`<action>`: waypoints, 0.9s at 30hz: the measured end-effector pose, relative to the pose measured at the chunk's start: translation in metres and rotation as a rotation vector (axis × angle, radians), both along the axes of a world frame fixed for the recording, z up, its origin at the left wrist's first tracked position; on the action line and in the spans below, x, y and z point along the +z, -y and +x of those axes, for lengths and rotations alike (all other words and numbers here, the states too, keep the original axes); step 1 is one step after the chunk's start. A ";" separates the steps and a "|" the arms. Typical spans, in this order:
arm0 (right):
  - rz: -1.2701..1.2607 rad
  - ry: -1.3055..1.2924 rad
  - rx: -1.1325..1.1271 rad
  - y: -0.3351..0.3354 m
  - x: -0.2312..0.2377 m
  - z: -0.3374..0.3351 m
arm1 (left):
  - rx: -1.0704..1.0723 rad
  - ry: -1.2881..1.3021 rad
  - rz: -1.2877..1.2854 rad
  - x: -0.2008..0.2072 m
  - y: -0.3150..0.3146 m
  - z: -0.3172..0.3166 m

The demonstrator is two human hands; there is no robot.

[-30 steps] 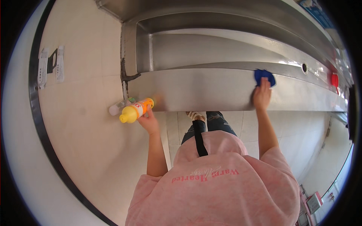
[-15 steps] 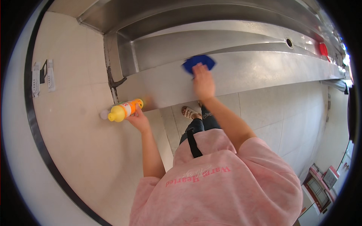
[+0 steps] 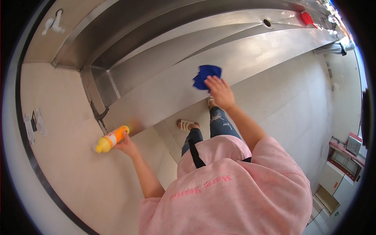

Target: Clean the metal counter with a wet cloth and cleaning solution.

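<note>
My left hand [image 3: 126, 145] is closed round a yellow-and-orange squeeze bottle [image 3: 113, 138]. The bottle is tilted, its yellow end pointing toward the lower left, beside the left end of a stainless steel trough sink [image 3: 156, 94]. With fingers stretched over its near edge, my right hand [image 3: 222, 93] holds a crumpled dark blue cloth [image 3: 208, 76] against the smooth steel band along the sink's near side. The palm side of that hand is hidden.
A round drain hole [image 3: 267, 23] and a red object [image 3: 308, 18] are toward the sink's far right. A white fitting [image 3: 54, 24] sits on the wall at upper left. Dark hook-shaped metal [image 3: 102, 114] juts beside the sink's left corner. My feet in sandals [image 3: 188, 125] stand below its edge.
The view has turned, so the sink slants more. My right hand has slid the blue cloth rightward and nearer along the steel band. My left hand still holds the bottle.
</note>
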State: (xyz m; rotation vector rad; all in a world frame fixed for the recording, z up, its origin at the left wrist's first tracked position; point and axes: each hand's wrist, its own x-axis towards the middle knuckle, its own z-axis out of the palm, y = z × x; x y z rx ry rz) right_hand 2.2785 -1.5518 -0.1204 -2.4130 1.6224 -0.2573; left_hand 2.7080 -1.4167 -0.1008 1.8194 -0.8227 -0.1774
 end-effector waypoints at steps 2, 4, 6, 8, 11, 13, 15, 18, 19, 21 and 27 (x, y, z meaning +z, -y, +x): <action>-0.082 0.025 -0.098 0.025 -0.006 -0.063 | -0.028 -0.051 -0.066 0.008 0.004 -0.019; -0.197 0.016 -0.193 0.052 -0.021 -0.128 | 0.157 -0.004 0.196 0.023 0.011 -0.050; -0.212 0.013 -0.356 0.084 -0.031 -0.183 | 0.257 0.062 0.255 -0.018 -0.009 -0.059; -0.183 0.013 -0.496 0.118 -0.045 -0.254 | 0.335 0.122 0.319 -0.043 -0.007 -0.079; -0.148 0.336 -1.033 0.162 -0.009 -0.308 | 0.264 0.173 0.467 -0.049 0.003 -0.132; -0.176 0.747 -1.068 0.177 -0.005 -0.354 | 0.172 0.441 0.493 -0.053 0.022 -0.161; -0.189 1.046 -1.058 0.178 -0.010 -0.391 | 0.080 0.471 0.522 -0.043 0.052 -0.192; 0.018 0.597 -1.183 0.178 -0.018 -0.422 | -0.099 0.450 0.607 -0.029 0.099 -0.229; -0.085 0.349 -1.102 0.179 -0.028 -0.429 | -0.190 0.395 0.657 -0.029 0.112 -0.240; -0.183 0.233 -0.944 0.183 -0.049 -0.427 | -0.216 0.408 0.879 -0.035 0.134 -0.260; -0.198 0.004 -0.807 0.221 -0.038 -0.291 | -0.201 0.335 1.221 -0.055 0.144 -0.265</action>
